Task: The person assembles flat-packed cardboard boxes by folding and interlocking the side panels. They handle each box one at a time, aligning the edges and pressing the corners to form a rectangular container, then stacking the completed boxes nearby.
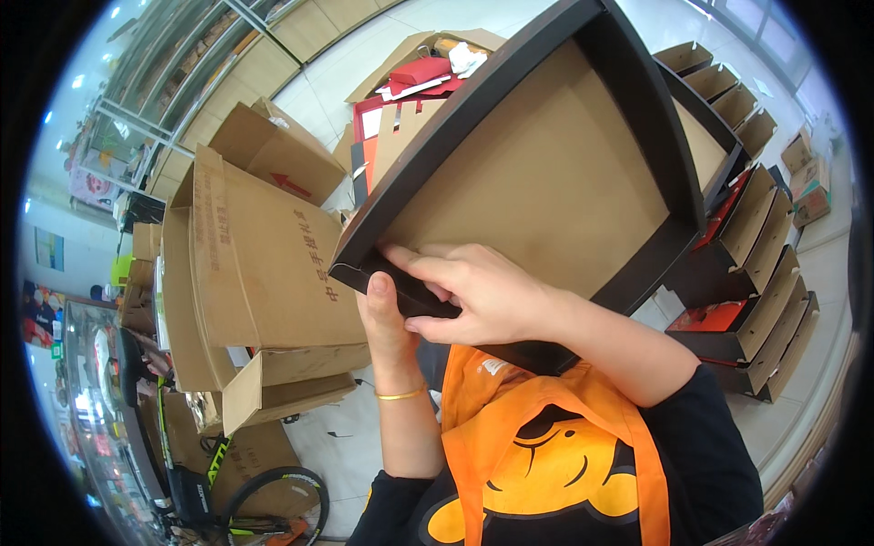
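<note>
A shallow cardboard tray point(546, 177) with black walls and a plain brown bottom is held tilted in front of my chest. My left hand point(389, 310) grips its near left corner from outside, thumb up against the black wall and its fingers hidden behind. My right hand point(478, 293) reaches over the near wall, its index finger inside that corner and its thumb on the wall's outer side. Part of another black-edged tray point(703, 136) shows just beyond the right side.
A large brown carton point(266, 266) stands at the left, above a bicycle wheel point(276, 505). Stacked black and brown box parts point(744, 334) are on the right. An open carton point(396, 54) with red packaging lies beyond the tray. Glass shelving point(184, 75) lines the upper left.
</note>
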`<state>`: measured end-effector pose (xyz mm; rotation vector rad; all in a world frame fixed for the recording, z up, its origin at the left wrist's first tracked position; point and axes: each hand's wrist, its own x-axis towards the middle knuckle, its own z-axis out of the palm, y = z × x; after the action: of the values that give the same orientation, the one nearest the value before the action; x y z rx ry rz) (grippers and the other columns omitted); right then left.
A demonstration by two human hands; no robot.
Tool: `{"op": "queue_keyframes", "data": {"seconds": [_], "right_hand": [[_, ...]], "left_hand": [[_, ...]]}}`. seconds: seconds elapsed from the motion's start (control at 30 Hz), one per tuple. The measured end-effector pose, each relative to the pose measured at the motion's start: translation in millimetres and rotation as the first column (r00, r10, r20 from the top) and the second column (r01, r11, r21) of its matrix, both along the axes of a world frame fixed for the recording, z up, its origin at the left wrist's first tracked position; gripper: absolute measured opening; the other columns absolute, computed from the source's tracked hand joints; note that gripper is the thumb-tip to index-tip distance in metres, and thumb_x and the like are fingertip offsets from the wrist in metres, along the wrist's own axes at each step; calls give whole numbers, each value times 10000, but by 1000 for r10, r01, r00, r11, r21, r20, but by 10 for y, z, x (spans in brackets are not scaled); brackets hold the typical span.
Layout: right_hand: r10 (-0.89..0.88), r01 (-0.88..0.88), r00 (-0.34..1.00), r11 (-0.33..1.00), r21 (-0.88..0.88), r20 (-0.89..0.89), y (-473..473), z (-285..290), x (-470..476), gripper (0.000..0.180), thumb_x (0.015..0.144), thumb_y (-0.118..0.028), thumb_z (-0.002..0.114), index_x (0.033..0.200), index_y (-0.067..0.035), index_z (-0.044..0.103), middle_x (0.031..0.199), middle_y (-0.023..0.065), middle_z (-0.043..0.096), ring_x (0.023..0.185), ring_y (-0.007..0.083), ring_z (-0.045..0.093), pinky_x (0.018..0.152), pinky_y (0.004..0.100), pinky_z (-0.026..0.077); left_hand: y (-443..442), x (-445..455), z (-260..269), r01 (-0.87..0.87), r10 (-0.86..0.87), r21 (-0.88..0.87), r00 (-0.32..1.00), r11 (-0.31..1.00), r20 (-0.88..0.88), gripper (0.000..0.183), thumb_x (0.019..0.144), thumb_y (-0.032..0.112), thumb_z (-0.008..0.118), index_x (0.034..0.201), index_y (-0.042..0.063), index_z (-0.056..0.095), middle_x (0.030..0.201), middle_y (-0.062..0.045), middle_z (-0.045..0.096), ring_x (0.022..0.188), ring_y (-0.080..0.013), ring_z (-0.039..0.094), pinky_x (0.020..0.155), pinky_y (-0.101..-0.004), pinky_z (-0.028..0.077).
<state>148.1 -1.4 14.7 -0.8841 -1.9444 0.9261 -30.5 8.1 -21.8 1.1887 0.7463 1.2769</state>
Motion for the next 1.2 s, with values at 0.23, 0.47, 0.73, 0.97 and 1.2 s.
{"op": "queue_keyframes", "data": {"seconds": [0.23, 0.47, 0.73, 0.97, 1.2], "right_hand": [[-9, 13, 993, 999, 30, -117, 26, -142, -55, 757, 848, -244, 780, 1492, 37, 501, 894, 229, 665, 807, 384, 677, 738, 429, 553], [-41, 53, 982, 997, 58, -187, 46, -143, -93, 753, 794, -229, 790, 1425, 98, 541, 962, 264, 688, 893, 434, 690, 809, 461, 570], [-68, 90, 971, 992, 88, -231, 11, -264, -119, 770, 785, -225, 816, 1424, 104, 538, 956, 261, 681, 875, 424, 693, 794, 452, 571], [-26, 32, 967, 999, 20, -252, 27, -133, -10, 741, 803, -198, 824, 1417, 98, 533, 990, 276, 689, 899, 427, 706, 799, 439, 577], [-163, 203, 956, 968, 146, -244, -38, -276, -81, 802, 828, -169, 800, 1536, -5, 461, 941, 160, 633, 748, 284, 665, 684, 369, 559]], "left_hand": [[-23, 127, 120, -168, 172, 85, 984, 982, -38, 814, 931, 610, 709, 1469, 47, 472, 1244, -96, 616, 1114, -210, 637, 923, -343, 547], [170, 95, 148, -269, 275, 162, 961, 949, -14, 761, 855, 442, 770, 1431, 59, 453, 1307, -111, 551, 1237, -233, 548, 1097, -384, 457], [203, 30, 88, -247, 250, 150, 968, 957, -7, 737, 876, 519, 749, 1391, 69, 477, 1324, -103, 556, 1259, -228, 550, 1107, -390, 458], [198, -14, -63, -245, 239, 78, 968, 966, 81, 819, 930, 642, 690, 1455, 66, 441, 1344, -82, 549, 1283, -208, 538, 1110, -371, 456], [229, -10, -18, -227, 227, 102, 974, 969, 17, 869, 835, 602, 787, 1428, 57, 461, 1303, -102, 557, 1236, -220, 559, 1085, -365, 472]]}}
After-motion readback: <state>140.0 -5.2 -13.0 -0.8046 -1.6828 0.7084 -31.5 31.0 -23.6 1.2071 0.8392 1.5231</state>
